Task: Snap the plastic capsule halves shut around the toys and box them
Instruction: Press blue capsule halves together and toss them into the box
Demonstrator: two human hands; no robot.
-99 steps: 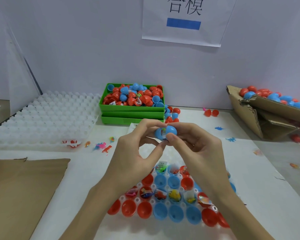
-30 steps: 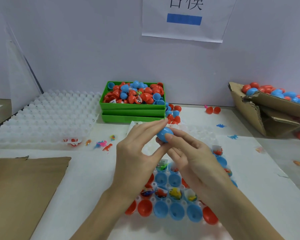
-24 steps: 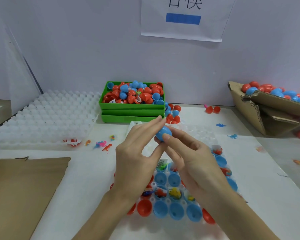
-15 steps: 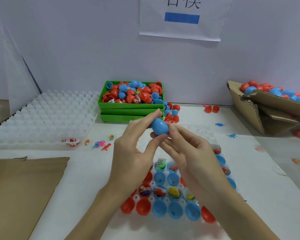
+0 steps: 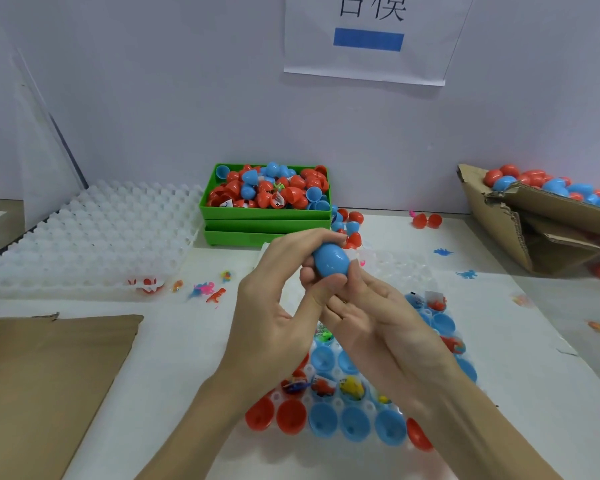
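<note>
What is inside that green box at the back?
The green box holds a heap of red and blue capsule halves, with a few small toy packets among them. Whatever lies below the top layer is covered.

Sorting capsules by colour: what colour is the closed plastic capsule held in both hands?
Blue plastic capsule, seen in the head view.

Bare forearms, no sleeves (no rings, no watch).

Packing workbench — capsule-filled green bins (image 5: 267,216), cardboard box (image 5: 534,230), wall sign (image 5: 368,36).
</note>
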